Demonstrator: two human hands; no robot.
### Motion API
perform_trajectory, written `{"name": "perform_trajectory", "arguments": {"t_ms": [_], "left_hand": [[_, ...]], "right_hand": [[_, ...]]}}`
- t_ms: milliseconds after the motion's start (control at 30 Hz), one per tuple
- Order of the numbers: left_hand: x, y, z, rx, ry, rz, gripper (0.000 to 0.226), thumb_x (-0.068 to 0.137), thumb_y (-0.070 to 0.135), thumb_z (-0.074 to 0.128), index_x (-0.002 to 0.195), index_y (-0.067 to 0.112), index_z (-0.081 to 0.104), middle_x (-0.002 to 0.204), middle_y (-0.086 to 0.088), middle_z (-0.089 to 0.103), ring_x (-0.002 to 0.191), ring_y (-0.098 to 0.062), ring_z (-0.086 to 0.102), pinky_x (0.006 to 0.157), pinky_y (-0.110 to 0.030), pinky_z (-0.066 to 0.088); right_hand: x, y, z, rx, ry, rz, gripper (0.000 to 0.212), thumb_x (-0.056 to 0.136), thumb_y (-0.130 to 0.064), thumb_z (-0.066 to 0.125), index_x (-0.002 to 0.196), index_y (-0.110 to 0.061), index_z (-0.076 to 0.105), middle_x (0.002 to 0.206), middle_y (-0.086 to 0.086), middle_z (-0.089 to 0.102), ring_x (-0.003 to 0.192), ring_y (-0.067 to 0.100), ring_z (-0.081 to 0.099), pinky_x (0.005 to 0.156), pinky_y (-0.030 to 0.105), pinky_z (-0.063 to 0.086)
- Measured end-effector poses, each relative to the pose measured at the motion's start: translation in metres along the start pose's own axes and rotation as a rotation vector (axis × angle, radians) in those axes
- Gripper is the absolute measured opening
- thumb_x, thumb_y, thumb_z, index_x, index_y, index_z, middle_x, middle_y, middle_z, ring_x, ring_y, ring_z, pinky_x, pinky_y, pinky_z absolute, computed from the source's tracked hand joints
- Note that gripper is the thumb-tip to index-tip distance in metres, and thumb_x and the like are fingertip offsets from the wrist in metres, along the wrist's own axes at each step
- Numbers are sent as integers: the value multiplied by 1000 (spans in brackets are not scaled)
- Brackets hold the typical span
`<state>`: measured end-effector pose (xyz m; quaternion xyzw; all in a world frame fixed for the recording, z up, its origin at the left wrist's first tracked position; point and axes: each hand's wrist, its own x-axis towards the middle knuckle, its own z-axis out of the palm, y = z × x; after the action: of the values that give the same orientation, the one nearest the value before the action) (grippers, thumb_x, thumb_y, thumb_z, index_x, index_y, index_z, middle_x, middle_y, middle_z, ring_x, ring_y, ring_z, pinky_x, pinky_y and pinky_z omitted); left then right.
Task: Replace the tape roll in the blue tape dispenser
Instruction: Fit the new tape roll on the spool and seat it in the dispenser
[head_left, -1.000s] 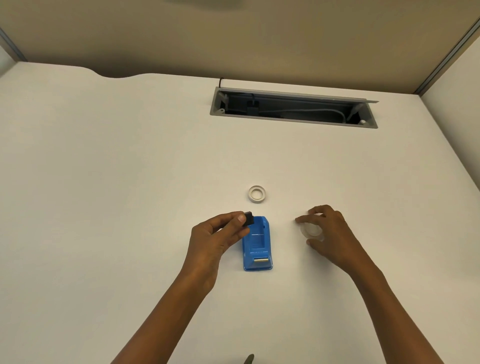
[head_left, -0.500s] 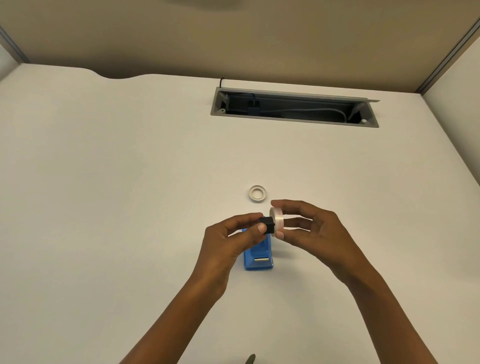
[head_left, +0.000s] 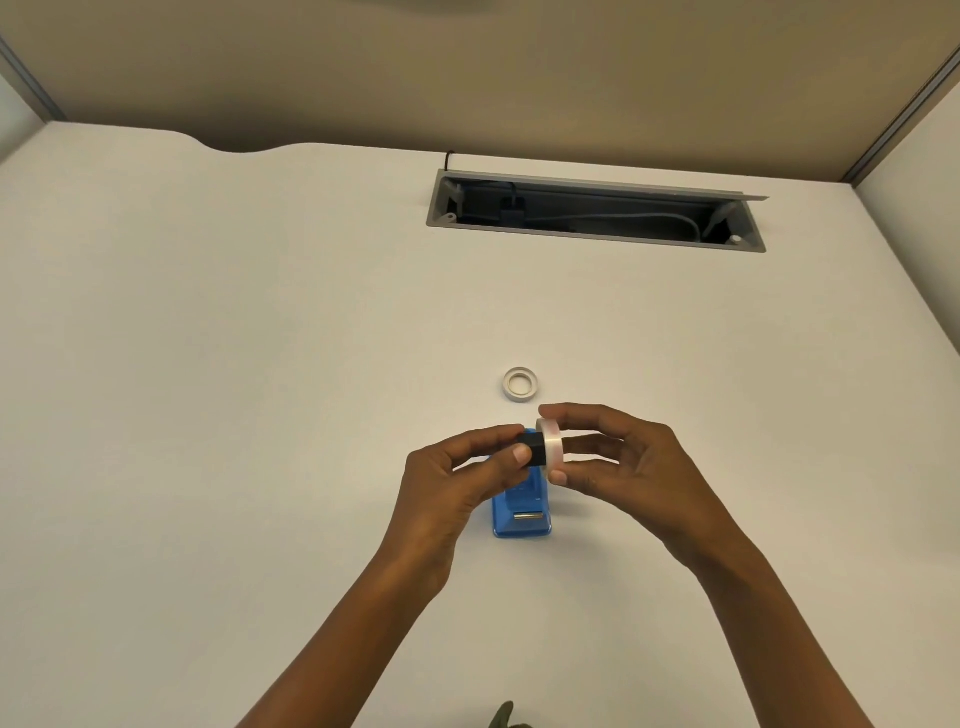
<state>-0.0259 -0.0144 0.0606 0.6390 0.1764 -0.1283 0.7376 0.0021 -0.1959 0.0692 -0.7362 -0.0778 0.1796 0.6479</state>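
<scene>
1. The blue tape dispenser (head_left: 521, 512) is looking like glossy plastic, with a small shiny metal strip near its front.
2. The tape roll (head_left: 551, 449) is appearing translucent and smooth.
3. The black core (head_left: 535, 450) is looking matt.
4. The desk (head_left: 260, 364) is showing a smooth, matt white finish.
5. The cable tray (head_left: 597, 208) is looking like grey metal.

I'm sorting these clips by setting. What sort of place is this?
Probably an office cubicle: a white desk with a built-in cable tray, tan partition walls around it, and a tape dispenser.
</scene>
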Motion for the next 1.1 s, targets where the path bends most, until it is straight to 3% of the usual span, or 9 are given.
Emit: {"name": "perform_trajectory", "arguments": {"t_ms": [133,267,400,567,767,900,1100], "left_hand": [[0,-2,-3,0,-11,4,36,61,34,76,96,25,74,94,6,77,85,-11,72,83,-28,51],[0,-3,-4,5,-35,15,34,64,33,76,96,25,74,96,5,76,88,-14,72,84,-28,53],[1,-3,-2,48,-22,39,31,58,39,75,88,32,75,89,9,77,83,-9,72,71,-19,54],[1,-9,-4,40,-14,21,36,55,38,77,89,26,76,94,3,76,91,-12,70,91,-35,49],[2,-11,-4,39,-32,34,26,66,27,75,91,22,76,94,-1,75,91,-13,70,88,-30,52],[7,-11,-5,108,-26,65,24,75,15,73,96,26,74,99,4,74,92,-5,68,77,-14,49],[10,-16,-11,123,93,54,25,75,16,74,99,23,72,98,5,75,92,-6,69,83,-21,48]], "right_hand": [[0,0,1,-16,-3,1,45,71,-9,78,109,-30,67,109,-10,71,101,11,68,78,22,56],[1,1,5,-27,-4,1,45,71,-8,78,111,-28,67,110,-7,72,103,13,67,85,29,57],[1,2,9,-31,-10,-7,45,71,-5,77,110,-26,67,107,-4,73,102,12,68,82,25,57],[-1,7,12,-33,0,12,47,69,-3,78,108,-28,69,105,-10,74,99,8,69,80,19,55],[0,12,14,-133,62,-33,43,69,-12,79,109,-26,69,106,-6,74,101,10,65,85,20,53],[7,14,14,-180,88,-33,44,69,-14,80,111,-24,69,106,-4,73,95,8,64,78,18,51],[12,16,16,-192,99,2,55,69,-8,80,118,-24,61,109,-3,71,90,9,66,80,24,56]]}}
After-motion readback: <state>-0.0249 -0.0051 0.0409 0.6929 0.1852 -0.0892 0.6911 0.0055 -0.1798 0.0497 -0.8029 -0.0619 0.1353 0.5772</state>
